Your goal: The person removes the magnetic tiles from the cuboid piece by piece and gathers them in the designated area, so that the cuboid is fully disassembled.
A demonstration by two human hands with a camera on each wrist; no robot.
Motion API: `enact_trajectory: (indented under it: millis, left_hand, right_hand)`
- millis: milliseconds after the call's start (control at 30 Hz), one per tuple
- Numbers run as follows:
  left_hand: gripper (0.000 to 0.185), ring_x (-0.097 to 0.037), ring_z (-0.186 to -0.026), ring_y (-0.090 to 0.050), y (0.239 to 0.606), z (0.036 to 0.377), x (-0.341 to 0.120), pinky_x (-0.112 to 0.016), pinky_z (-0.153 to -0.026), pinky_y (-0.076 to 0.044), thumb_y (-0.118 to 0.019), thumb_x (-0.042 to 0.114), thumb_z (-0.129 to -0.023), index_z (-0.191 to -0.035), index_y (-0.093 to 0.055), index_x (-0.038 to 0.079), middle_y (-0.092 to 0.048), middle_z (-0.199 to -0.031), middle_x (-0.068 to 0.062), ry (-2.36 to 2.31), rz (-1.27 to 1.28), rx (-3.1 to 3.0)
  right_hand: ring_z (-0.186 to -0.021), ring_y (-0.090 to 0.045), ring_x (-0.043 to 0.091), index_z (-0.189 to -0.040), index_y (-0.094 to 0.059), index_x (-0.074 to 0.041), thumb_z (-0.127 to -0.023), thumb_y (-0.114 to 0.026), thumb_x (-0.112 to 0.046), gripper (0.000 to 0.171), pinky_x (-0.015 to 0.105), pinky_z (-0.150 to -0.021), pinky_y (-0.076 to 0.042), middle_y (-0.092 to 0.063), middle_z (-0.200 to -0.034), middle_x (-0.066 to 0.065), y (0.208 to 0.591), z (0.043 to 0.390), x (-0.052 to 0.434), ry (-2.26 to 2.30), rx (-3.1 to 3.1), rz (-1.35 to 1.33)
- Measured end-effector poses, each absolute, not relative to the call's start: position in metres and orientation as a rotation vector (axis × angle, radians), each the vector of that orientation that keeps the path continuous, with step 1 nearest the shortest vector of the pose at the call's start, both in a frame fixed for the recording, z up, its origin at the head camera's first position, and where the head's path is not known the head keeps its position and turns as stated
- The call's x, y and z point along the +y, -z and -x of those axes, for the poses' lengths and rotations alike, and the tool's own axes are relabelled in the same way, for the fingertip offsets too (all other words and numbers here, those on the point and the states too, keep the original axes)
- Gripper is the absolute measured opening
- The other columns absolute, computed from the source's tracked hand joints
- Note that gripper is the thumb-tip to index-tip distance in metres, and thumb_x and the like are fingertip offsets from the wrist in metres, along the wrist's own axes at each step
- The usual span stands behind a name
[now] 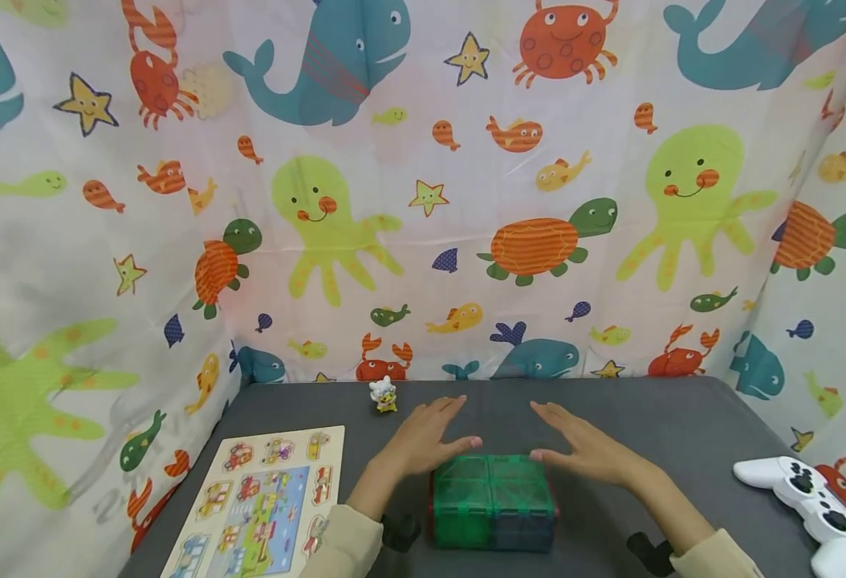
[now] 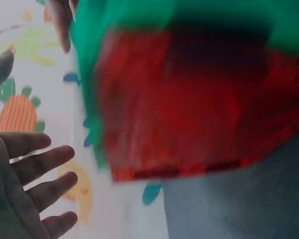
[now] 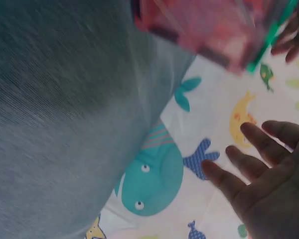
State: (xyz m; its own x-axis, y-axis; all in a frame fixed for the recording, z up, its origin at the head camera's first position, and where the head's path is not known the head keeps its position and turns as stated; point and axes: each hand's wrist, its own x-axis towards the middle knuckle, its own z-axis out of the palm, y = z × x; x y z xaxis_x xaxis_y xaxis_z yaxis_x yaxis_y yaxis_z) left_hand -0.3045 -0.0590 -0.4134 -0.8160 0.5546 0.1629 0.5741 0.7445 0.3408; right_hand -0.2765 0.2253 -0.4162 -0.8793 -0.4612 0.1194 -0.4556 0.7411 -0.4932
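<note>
A box of translucent magnetic tiles [image 1: 494, 502] sits on the grey table in front of me, green on top and front. Its sides are red, as the red side [image 2: 174, 107] in the left wrist view and the pinkish-red side [image 3: 204, 30] in the right wrist view show; both look blurred. My left hand [image 1: 426, 440] hovers by the box's upper left, fingers spread and straight. On the other side my right hand [image 1: 585, 445] is held up the same way, palm turned inward. Both hands are empty and apart from the box.
A wooden picture puzzle board [image 1: 325, 449] lies at the left of the table [image 1: 654, 417]. Behind the box stands a small white-and-yellow figurine [image 1: 384, 395]. A white game controller [image 1: 820, 502] is at the right edge. A sea-animal curtain [image 1: 452, 281] surrounds the table.
</note>
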Motion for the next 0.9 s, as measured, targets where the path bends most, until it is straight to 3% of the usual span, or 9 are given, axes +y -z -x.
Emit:
enact_trajectory:
  millis: [267, 433, 633, 900]
  left_hand:
    - [0.082, -0.019, -0.131, -0.040, 0.430, 0.284, -0.039, -0.048, -0.107, -0.029, -0.050, 0.068, -0.079, -0.143, -0.033, 0.019, -0.042, -0.142, -0.002, 0.403, 1.101, -2.921]
    - [0.084, -0.014, -0.122, -0.047, 0.442, 0.279, -0.035, -0.047, -0.104, -0.033, -0.051, 0.074, -0.073, -0.139, -0.039, 0.024, -0.051, -0.133, 0.003, 0.280, 1.150, -2.870]
    - [0.081, -0.012, -0.112, -0.053, 0.446, 0.280, -0.034, -0.039, -0.098, -0.038, -0.051, 0.076, -0.071, -0.133, -0.045, 0.024, -0.056, -0.124, 0.007, 0.277, 1.170, -2.817]
    - [0.077, -0.008, -0.100, -0.057, 0.446, 0.282, -0.034, -0.030, -0.085, -0.046, -0.057, 0.073, -0.069, -0.125, -0.051, 0.021, -0.060, -0.117, 0.006, 0.368, 1.186, -2.790]
  right_hand:
    - [-0.121, -0.045, 0.044, -0.137, -0.040, -0.001, -0.079, -0.064, -0.051, 0.081, 0.057, -0.087, -0.042, -0.040, -0.138, 0.024, 0.433, 0.252, 0.221, 0.734, 2.904, 0.974]
    - [-0.120, -0.048, 0.038, -0.137, -0.041, -0.004, -0.076, -0.062, -0.058, 0.084, 0.053, -0.087, -0.044, -0.044, -0.137, 0.017, 0.440, 0.247, 0.220, 0.695, 2.922, 0.977]
    - [-0.115, -0.053, 0.025, -0.135, -0.046, -0.009, -0.079, -0.059, -0.057, 0.075, 0.044, -0.087, -0.048, -0.049, -0.133, 0.006, 0.443, 0.245, 0.220, 0.708, 2.970, 1.075]
    - [-0.111, -0.057, 0.024, -0.126, -0.055, -0.006, -0.078, -0.064, -0.053, 0.068, 0.042, -0.084, -0.050, -0.055, -0.128, 0.007, 0.439, 0.247, 0.219, 0.763, 2.948, 1.099]
